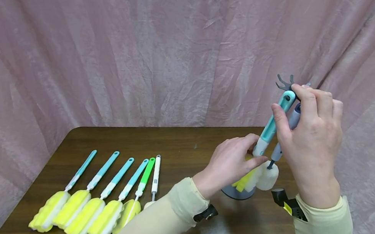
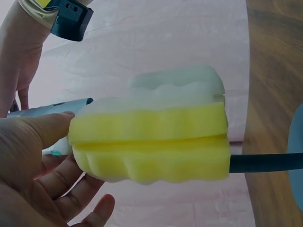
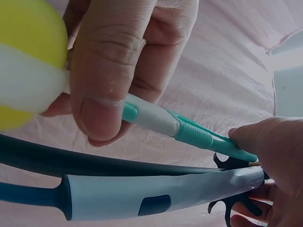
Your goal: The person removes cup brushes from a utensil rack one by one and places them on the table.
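Observation:
A sponge bottle brush with a teal and white handle (image 1: 270, 128) is held tilted beside a dark hook stand. Its yellow and white sponge (image 2: 151, 127) points down. My left hand (image 1: 229, 162) pinches the white lower handle just above the sponge. Up by the stand's curved hooks (image 1: 285, 82), my right hand (image 1: 314, 129) holds the handle's looped top end, thumb against it, other fingers partly hidden behind the hooks. Another brush, with a pale grey-blue handle (image 3: 113, 196) and white sponge head (image 1: 268, 176), hangs at the stand. The dark pole (image 2: 265, 162) runs down beside the brushes.
On the left of the brown wooden table (image 1: 177, 145) lie several yellow-and-white sponge brushes (image 1: 80, 210) with teal handles, one with a green handle (image 1: 148, 173) and one with a white handle (image 1: 157, 174). The stand's round base (image 1: 238, 194) is partly hidden. A pink curtain (image 1: 173, 56) hangs behind.

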{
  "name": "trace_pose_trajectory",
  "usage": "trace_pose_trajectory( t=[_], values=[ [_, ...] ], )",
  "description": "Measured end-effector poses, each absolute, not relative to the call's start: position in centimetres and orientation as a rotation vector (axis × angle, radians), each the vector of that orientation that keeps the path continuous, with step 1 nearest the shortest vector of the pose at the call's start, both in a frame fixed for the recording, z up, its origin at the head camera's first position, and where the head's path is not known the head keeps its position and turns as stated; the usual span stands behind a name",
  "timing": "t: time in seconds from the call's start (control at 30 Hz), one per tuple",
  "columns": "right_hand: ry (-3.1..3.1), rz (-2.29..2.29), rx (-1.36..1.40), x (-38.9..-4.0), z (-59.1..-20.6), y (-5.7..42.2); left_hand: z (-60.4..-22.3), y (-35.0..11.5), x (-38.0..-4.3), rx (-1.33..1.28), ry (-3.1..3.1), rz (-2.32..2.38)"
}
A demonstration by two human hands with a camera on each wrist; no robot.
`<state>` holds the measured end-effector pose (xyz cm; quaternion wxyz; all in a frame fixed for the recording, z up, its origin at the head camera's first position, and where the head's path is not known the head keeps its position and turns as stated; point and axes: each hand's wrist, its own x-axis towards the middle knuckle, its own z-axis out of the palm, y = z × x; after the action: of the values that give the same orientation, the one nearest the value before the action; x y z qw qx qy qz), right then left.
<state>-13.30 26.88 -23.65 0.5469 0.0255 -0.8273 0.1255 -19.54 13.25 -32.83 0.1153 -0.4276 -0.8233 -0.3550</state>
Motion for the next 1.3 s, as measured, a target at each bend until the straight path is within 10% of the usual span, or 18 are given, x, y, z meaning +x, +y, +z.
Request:
trace_pose_trajectory(
  t=[1.3],
  values=[
    [-1.975, 0.286, 0.051, -13.6, -23.9, 27.5, -31.9, 10.1, -19.1, -1.167, -2.305, -0.905]
  ],
)
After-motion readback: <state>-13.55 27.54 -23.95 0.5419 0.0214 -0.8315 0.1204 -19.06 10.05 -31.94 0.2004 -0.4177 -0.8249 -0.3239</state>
